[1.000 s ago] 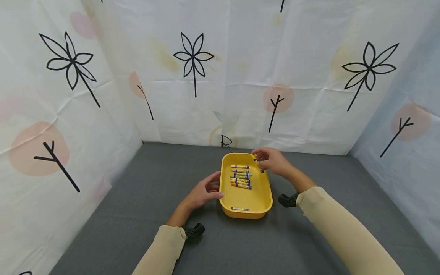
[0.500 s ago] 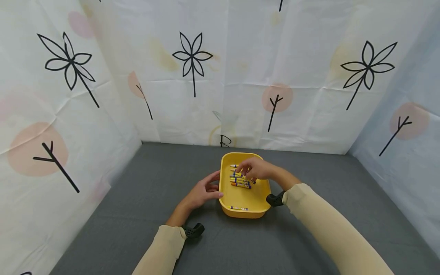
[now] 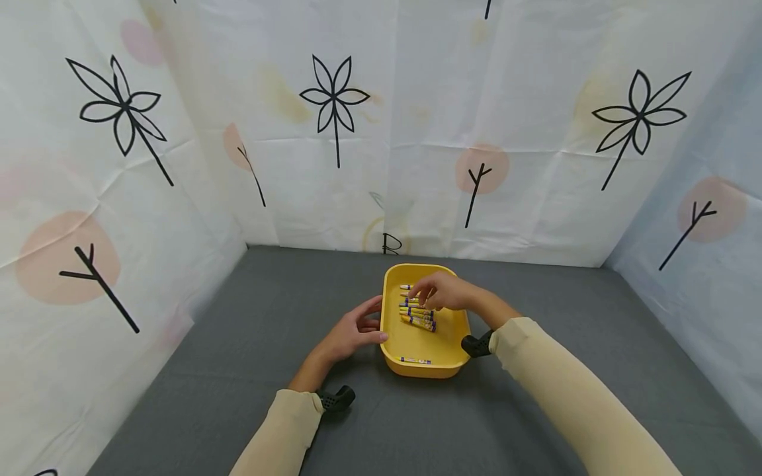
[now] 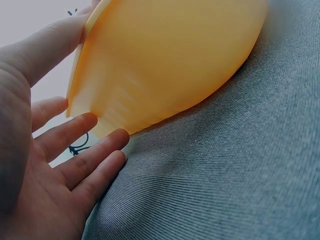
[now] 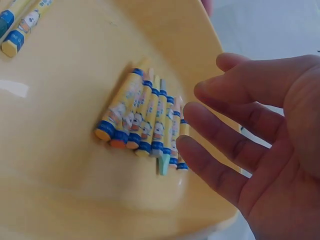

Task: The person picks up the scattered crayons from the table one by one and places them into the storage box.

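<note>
A yellow plastic basin stands on the grey table, holding a row of wax crayons in yellow-and-blue wrappers. At its left side is my left hand, the thumb up at the rim and the spread fingers extended against the outer wall. My right hand hovers over the row, partly covering it in the head view. In the right wrist view, its relaxed fingers hold nothing, with fingertips close to the crayons. A yellow crayon lies at one end of the row, beside an orange one.
Two more crayons lie apart in the basin, along its near end in the head view. The grey cloth-covered table extends around the basin. White patterned cloth hangs behind and at both sides.
My right hand has carried a crayon from the basin's far right rim to the row, where it now lies at the near end, let go. My left hand stays put.
</note>
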`<state>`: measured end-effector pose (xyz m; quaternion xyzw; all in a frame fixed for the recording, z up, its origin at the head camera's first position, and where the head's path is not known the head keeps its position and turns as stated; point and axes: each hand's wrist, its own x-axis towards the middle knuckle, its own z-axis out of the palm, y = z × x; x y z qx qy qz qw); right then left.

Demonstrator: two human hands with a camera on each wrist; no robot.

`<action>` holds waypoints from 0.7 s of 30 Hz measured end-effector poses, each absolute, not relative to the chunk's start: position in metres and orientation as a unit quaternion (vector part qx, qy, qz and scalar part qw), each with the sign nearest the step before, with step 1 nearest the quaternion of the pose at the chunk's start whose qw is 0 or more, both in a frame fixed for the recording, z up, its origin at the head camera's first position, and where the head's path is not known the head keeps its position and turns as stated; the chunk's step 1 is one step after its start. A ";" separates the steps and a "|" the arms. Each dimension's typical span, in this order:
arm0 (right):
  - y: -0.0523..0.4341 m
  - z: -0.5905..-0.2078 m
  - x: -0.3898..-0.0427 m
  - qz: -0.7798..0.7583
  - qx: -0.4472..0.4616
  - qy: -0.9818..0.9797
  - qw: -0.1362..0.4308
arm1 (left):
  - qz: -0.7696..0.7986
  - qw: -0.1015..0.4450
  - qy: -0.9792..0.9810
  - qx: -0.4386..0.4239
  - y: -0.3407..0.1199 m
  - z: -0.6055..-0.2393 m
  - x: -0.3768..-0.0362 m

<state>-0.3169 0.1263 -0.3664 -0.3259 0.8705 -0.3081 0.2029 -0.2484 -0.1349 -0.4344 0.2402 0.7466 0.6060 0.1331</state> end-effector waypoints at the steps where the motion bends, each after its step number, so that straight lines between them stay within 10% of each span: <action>1: 0.128 -0.366 -0.317 -0.314 -0.319 0.872 0.197 | 0.607 0.134 0.746 0.239 -0.135 -0.434 -0.248; 21: 0.193 -0.359 -0.289 -0.383 -0.215 0.898 0.019 | 0.578 0.096 0.778 0.227 -0.146 -0.468 -0.266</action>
